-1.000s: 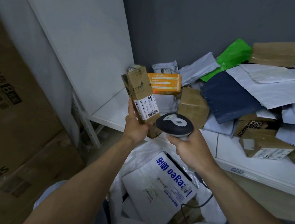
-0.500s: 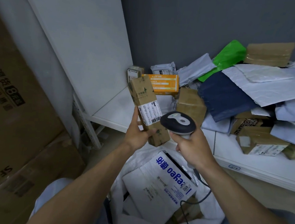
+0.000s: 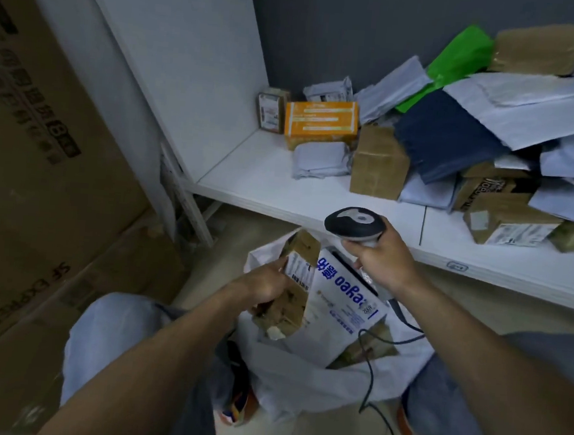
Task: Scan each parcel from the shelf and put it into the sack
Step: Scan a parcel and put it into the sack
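Note:
My left hand (image 3: 263, 284) grips a long brown cardboard parcel (image 3: 294, 286) with a white barcode label, held inside the mouth of the white sack (image 3: 300, 376) between my knees. A white parcel with blue lettering (image 3: 341, 300) lies in the sack beside it. My right hand (image 3: 382, 259) holds the black and grey barcode scanner (image 3: 353, 224) above the sack's far edge, its cable (image 3: 369, 371) trailing down. On the white shelf (image 3: 264, 181) sit an orange box (image 3: 320, 124), a brown box (image 3: 379, 162) and a heap of mailer bags.
Large brown cartons (image 3: 41, 181) stand stacked at the left. The shelf's white side panel (image 3: 175, 54) rises at the left of the shelf. A dark blue mailer (image 3: 450, 137), a green bag (image 3: 459, 62) and several grey mailers pile up at the right.
My left hand has lowered the brown parcel from in front of the scanner down into the sack. The scanner hand stayed near the shelf edge, turned slightly away.

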